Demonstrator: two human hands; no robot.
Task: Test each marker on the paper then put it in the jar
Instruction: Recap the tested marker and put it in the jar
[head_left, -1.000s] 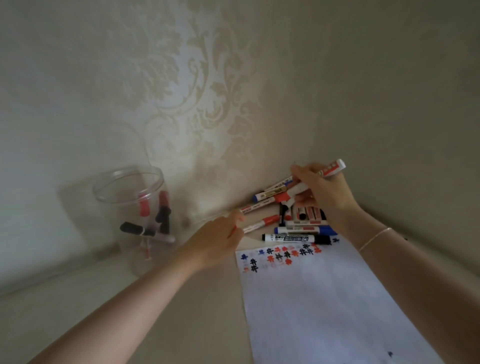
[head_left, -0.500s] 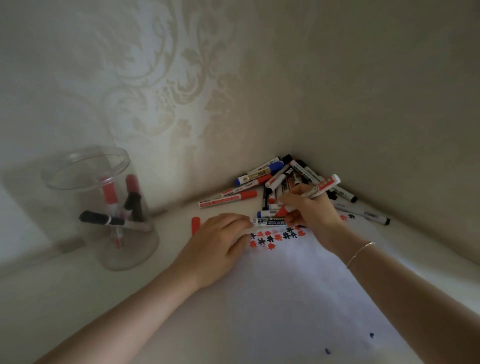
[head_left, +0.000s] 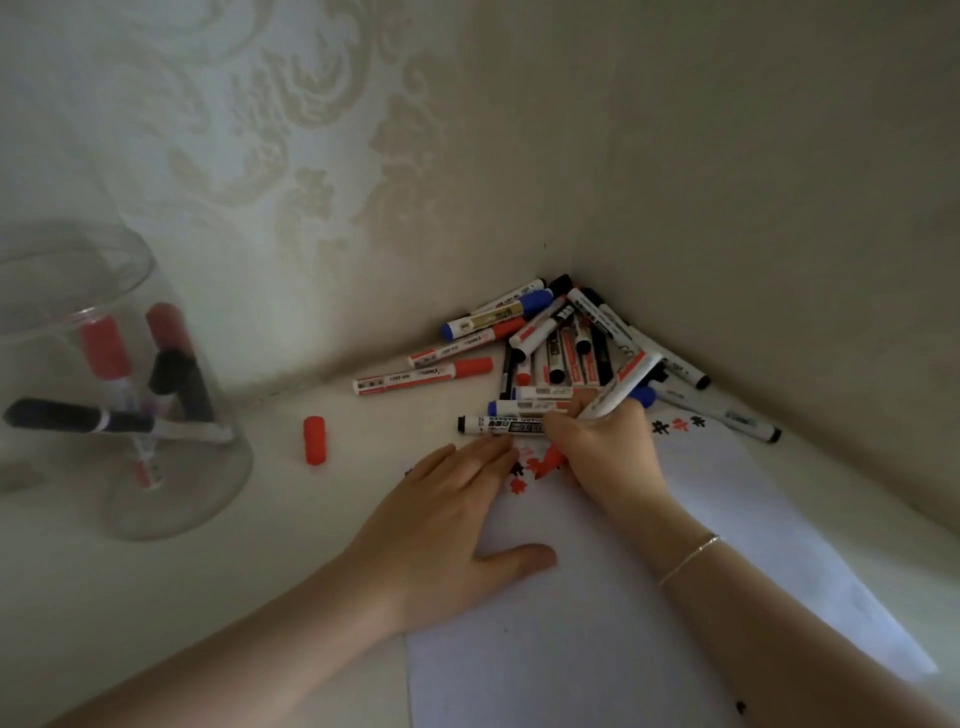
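Observation:
My right hand grips an uncapped red marker, its tip down on the white paper among red, black and blue test marks. My left hand lies flat on the paper's left edge, fingers straight, pressing it down. The marker's red cap lies loose on the surface to the left. A pile of markers fills the corner where the walls meet. At far left stands a clear jar with several red and black markers inside.
Patterned wallpaper walls close the surface in behind and on the right. A black marker lies just beyond my left fingertips. Two more markers lie along the right wall. Small ink spots mark the paper's near part.
The view has tipped down. My right hand has brought the red marker down from the pile onto the paper. My left hand has settled flat on the paper, and the red cap lies loose.

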